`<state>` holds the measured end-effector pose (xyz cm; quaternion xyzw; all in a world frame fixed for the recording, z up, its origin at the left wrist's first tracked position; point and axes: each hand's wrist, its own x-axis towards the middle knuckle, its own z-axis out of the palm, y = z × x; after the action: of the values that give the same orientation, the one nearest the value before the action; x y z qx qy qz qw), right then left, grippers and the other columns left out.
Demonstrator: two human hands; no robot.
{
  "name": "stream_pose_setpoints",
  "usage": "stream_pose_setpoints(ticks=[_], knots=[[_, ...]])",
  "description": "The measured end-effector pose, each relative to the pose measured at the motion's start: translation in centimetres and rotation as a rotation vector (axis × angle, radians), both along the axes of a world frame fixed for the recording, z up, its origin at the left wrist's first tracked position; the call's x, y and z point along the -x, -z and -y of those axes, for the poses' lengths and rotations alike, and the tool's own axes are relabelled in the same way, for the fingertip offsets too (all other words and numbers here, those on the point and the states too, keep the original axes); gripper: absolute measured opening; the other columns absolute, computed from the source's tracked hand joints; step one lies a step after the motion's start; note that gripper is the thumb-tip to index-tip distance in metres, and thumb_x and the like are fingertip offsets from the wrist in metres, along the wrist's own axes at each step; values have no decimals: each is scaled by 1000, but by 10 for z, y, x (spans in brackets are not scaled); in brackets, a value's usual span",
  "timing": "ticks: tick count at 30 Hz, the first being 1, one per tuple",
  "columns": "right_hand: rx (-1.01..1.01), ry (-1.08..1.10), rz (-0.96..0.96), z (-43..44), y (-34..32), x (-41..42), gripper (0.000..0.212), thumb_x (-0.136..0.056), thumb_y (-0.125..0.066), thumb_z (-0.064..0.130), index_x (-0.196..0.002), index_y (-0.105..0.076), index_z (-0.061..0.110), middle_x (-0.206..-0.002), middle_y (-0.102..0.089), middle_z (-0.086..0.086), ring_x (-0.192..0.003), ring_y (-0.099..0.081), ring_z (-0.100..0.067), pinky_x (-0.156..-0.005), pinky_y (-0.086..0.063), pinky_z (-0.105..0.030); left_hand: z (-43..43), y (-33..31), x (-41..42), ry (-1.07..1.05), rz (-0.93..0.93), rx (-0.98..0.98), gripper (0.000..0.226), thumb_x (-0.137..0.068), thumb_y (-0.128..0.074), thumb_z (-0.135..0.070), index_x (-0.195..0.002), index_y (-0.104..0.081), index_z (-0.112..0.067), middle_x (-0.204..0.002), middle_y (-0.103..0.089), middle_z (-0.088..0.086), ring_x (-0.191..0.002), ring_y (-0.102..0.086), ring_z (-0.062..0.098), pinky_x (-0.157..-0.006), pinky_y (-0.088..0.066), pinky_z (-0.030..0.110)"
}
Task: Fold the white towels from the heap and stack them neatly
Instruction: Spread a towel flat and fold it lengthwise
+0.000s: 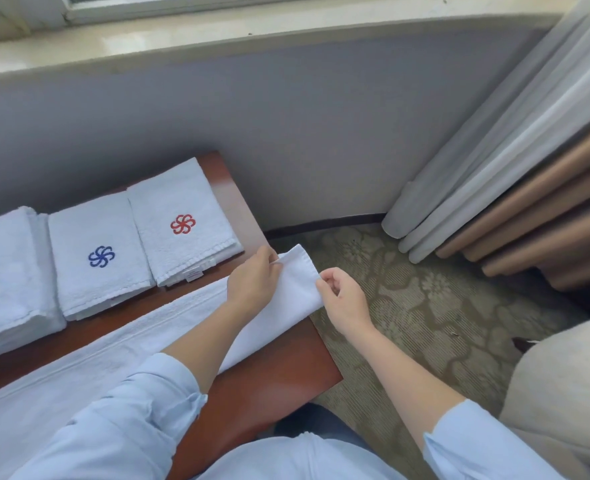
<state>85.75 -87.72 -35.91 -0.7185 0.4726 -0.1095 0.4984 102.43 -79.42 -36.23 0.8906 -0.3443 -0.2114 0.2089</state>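
Wooden table point(279, 382) stood against a grey wall point(286, 116) below a window sill point(182, 39).

From the left, three stacks of folded white towels sat along the table's far side:
- left stack point(6, 306), red emblem, partly cut off by the frame edge
- middle stack point(96, 289), blue emblem
- right stack point(179, 195), red emblem

The three sat close side by side.

Nearer the person, one towel point(78, 368) lay flat lengthwise along the table, its right end raised at the table's right edge. The left hand point(252, 278) pinched the far corner of that end between thumb and curled fingers. The right hand point(343, 299) pinched the near corner, its other fingers curled in. The short edge was stretched between them.

Step in hand, as judged: an end-to-end fold of this towel, with the short end gripped and ready to go leftward over the flat length. The next move would call for both corners travelling together and level so that the edges met squarely. An uneven pull would likely skew the fold.

To the right lay patterned carpet point(407, 306), then curtains point(511, 168) hanging in folds, and a beige chair point(563, 393) at the lower right. No heap of unfolded towels showed in view.
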Motion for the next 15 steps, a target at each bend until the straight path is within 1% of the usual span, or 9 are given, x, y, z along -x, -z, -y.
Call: stream_pose_setpoints(ticks=[2,3,4,5,6,8,11,13,15], knots=[[53,27,-55,4,-1,-2,9,-93,-55,28,-88,-62,31,-81,-61,5,-90,-54,-15,-76,-48,-38,1,1,2,-10,-16,20,18,-97,-44,-31,-80,-38,-34,-74,-55,-13,-68,-51,5,-54,-30,28],[84,33,-104,7,-1,-1,8,-93,-55,27,-90,-62,32,-79,-60,6,-93,-52,-13,-76,-48,-37,1,2,3,-6,-39,28,15,-97,-44,-31,-84,-41,-35,-80,-58,-14,-72,-53,6,-56,-34,28],[118,25,-172,9,-1,0,10,-92,-54,26,-94,-61,32,-77,-59,8,-96,-50,-12,-77,-47,-36,0,5,5,7,-73,34,10,-98,-45,-30,-93,-44,-38,-92,-61,-15,-78,-56,8,-61,-40,29],[148,2,-253,10,-1,2,16,-92,-54,22,-101,-61,33,-78,-60,9,-100,-49,-13,-80,-47,-36,-1,7,7,32,-109,42,11,-99,-47,-28,-107,-48,-36,-106,-61,-14,-87,-58,10,-68,-43,29],[171,-24,-332,11,0,4,24,-92,-52,17,-109,-60,31,-84,-61,9,-104,-48,-14,-86,-46,-37,-3,10,9,65,-131,45,21,-99,-49,-25,-118,-48,-32,-120,-57,-13,-94,-59,12,-74,-44,29],[199,-63,-430,12,1,8,37,-90,-50,9,-122,-57,27,-100,-60,7,-110,-45,-17,-95,-41,-37,-8,14,10,123,-154,57,30,-99,-49,-19,-128,-47,-28,-134,-49,-10,-98,-59,12,-77,-45,28],[216,-121,-398,8,0,7,38,-90,-49,10,-124,-57,25,-110,-56,7,-113,-44,-17,-94,-41,-36,-16,16,7,139,-166,92,32,-99,-46,-13,-127,-49,-29,-137,-48,-10,-95,-58,10,-79,-51,31],[245,-192,-351,1,-2,-1,37,-89,-50,12,-122,-59,25,-113,-57,7,-116,-43,-16,-93,-42,-35,-23,15,5,128,-176,100,32,-99,-45,-13,-126,-50,-29,-136,-49,-11,-97,-55,8,-81,-49,30],[266,-271,-317,-9,-4,-13,36,-89,-51,14,-122,-59,25,-117,-57,7,-118,-43,-15,-95,-41,-34,-34,13,4,112,-171,111,32,-98,-46,-14,-125,-51,-31,-132,-52,-14,-96,-54,5,-79,-46,27]])
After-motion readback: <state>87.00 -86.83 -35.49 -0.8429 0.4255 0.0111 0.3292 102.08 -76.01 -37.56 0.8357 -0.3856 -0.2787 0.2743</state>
